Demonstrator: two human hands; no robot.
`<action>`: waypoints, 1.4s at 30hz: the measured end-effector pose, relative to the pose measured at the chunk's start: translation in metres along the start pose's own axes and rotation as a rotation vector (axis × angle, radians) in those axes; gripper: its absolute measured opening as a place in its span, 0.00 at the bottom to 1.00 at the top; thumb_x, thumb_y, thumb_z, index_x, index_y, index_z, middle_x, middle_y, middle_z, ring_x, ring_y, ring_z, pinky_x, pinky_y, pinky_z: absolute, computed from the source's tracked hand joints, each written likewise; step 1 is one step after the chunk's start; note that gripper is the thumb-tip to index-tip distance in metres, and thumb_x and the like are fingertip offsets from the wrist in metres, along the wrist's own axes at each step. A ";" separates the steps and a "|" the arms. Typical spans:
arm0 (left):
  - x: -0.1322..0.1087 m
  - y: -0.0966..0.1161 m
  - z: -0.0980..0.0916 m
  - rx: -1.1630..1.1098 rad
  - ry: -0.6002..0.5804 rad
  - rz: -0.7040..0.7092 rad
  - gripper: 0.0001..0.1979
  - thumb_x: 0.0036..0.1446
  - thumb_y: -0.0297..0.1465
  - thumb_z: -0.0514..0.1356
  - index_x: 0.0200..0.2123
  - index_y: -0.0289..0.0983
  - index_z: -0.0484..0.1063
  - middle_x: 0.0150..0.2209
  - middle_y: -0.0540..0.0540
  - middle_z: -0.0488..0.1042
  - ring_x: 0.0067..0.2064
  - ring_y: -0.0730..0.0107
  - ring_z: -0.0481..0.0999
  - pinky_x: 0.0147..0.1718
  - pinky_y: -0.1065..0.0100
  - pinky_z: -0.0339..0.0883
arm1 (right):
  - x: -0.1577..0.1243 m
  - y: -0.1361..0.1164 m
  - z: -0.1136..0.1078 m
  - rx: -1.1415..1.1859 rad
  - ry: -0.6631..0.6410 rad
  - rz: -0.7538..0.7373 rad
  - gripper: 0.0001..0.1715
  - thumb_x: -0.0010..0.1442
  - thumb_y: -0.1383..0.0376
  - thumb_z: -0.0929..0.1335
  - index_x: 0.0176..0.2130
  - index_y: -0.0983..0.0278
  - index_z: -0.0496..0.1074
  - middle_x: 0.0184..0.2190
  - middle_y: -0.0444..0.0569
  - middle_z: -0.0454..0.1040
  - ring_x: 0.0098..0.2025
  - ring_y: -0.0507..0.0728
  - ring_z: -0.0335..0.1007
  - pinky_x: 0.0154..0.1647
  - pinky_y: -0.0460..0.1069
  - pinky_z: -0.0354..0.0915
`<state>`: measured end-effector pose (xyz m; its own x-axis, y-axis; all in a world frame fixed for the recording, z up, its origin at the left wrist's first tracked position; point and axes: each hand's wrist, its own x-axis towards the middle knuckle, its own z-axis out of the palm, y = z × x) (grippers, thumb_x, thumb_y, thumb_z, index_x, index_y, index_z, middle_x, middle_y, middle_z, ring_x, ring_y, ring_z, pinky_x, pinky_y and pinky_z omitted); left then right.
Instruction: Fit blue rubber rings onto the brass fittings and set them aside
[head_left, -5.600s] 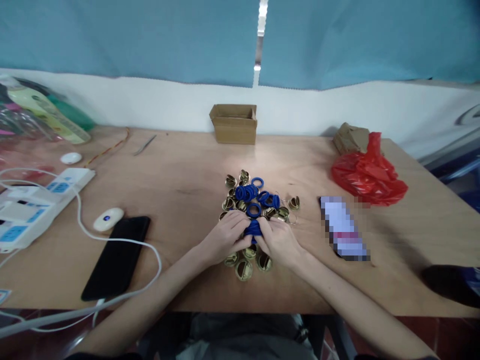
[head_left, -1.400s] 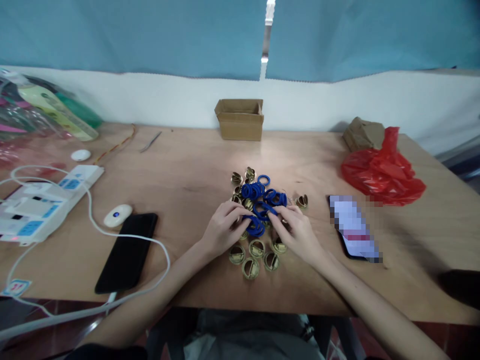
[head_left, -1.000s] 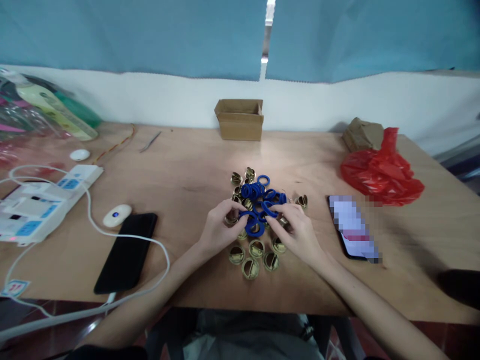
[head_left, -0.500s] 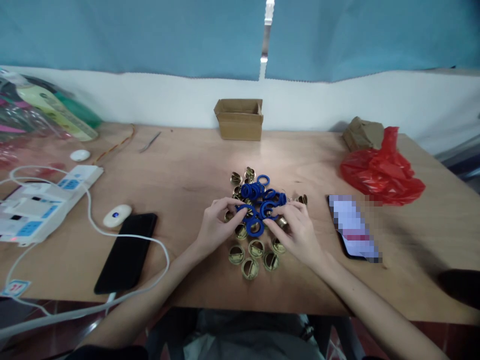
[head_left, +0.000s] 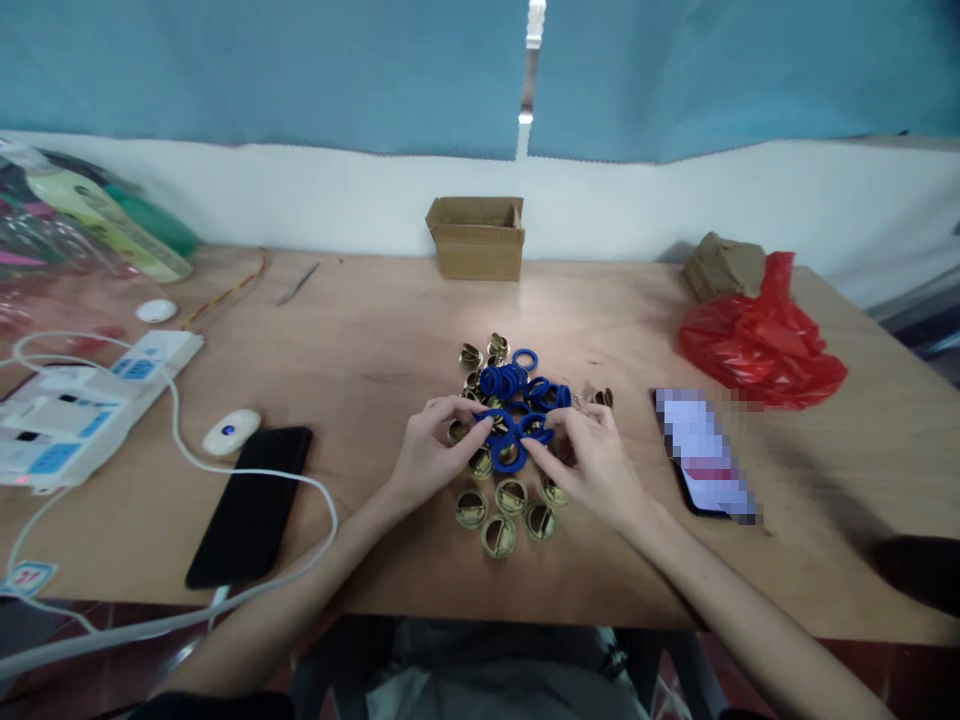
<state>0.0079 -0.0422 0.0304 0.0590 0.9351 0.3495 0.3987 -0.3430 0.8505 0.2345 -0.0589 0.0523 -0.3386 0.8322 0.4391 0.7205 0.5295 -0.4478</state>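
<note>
Several blue rings (head_left: 508, 457) and several round brass-coloured metal pieces (head_left: 498, 537) with a bar across lie in a heap at the middle of the table. At the heap's left side, my left hand (head_left: 437, 445) pinches a blue ring (head_left: 495, 417) between thumb and fingers. My right hand (head_left: 592, 455) is closed on another blue ring (head_left: 536, 430) at the right side, thumb and forefinger at its edge. More blue rings (head_left: 501, 380) are bunched behind my fingers. Parts of the heap are hidden under both hands.
An open cardboard box (head_left: 480, 250) stands against the wall. At right are a red plastic bag (head_left: 761, 350) and a lit phone (head_left: 705, 455). At left lie a dark phone (head_left: 251, 505), a white oval device (head_left: 231, 432), a power strip (head_left: 97, 420) and white cables.
The ring in my right hand has tilted, and my right fingers have shifted slightly. My left hand keeps its hold. The whole view has moved a little.
</note>
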 end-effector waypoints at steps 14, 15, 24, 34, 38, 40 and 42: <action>-0.001 0.003 0.001 -0.016 -0.009 0.005 0.06 0.59 0.33 0.64 0.39 0.39 0.78 0.30 0.49 0.77 0.34 0.69 0.76 0.37 0.68 0.70 | 0.018 0.026 -0.048 -0.033 -0.466 0.078 0.19 0.58 0.54 0.72 0.29 0.60 0.61 0.25 0.42 0.68 0.25 0.52 0.61 0.26 0.48 0.52; -0.001 0.003 0.001 -0.020 -0.009 -0.002 0.06 0.59 0.33 0.64 0.40 0.39 0.78 0.30 0.50 0.77 0.34 0.70 0.76 0.37 0.68 0.70 | 0.017 0.028 -0.047 -0.069 -0.487 0.079 0.19 0.58 0.53 0.72 0.30 0.60 0.62 0.26 0.43 0.69 0.25 0.53 0.62 0.26 0.48 0.52; 0.000 -0.002 0.002 0.004 -0.001 0.005 0.09 0.59 0.33 0.65 0.44 0.41 0.79 0.30 0.50 0.78 0.35 0.68 0.79 0.39 0.67 0.73 | 0.013 0.026 -0.041 -0.244 -0.493 0.046 0.15 0.61 0.55 0.69 0.31 0.63 0.67 0.30 0.51 0.75 0.29 0.58 0.70 0.29 0.50 0.55; -0.004 -0.010 0.007 -0.070 -0.032 -0.009 0.06 0.61 0.35 0.64 0.40 0.41 0.79 0.37 0.47 0.80 0.38 0.66 0.81 0.39 0.66 0.76 | 0.016 0.017 -0.055 0.097 -0.375 0.129 0.10 0.62 0.59 0.66 0.39 0.63 0.69 0.26 0.45 0.74 0.26 0.54 0.68 0.28 0.49 0.59; -0.003 -0.006 0.005 -0.047 0.002 0.031 0.05 0.59 0.35 0.66 0.37 0.40 0.79 0.35 0.48 0.80 0.38 0.66 0.80 0.39 0.67 0.74 | 0.014 0.011 -0.048 0.265 -0.213 0.035 0.10 0.60 0.63 0.68 0.42 0.63 0.70 0.31 0.45 0.76 0.30 0.54 0.73 0.32 0.49 0.66; -0.002 -0.003 0.004 -0.048 0.019 0.050 0.05 0.58 0.34 0.67 0.35 0.40 0.78 0.34 0.48 0.80 0.37 0.67 0.79 0.39 0.67 0.73 | 0.013 0.007 -0.043 0.325 -0.151 -0.021 0.11 0.59 0.64 0.70 0.43 0.62 0.70 0.31 0.44 0.76 0.30 0.53 0.73 0.33 0.48 0.68; -0.002 0.000 0.002 -0.062 0.013 0.066 0.05 0.56 0.34 0.68 0.34 0.39 0.78 0.32 0.49 0.80 0.36 0.69 0.79 0.37 0.69 0.72 | 0.011 0.003 -0.038 0.357 -0.102 -0.059 0.14 0.58 0.65 0.71 0.45 0.62 0.70 0.29 0.42 0.75 0.29 0.52 0.73 0.33 0.47 0.69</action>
<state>0.0095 -0.0436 0.0287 0.0717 0.9090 0.4105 0.3368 -0.4094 0.8479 0.2559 -0.0547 0.0850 -0.4444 0.8014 0.4003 0.4480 0.5858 -0.6754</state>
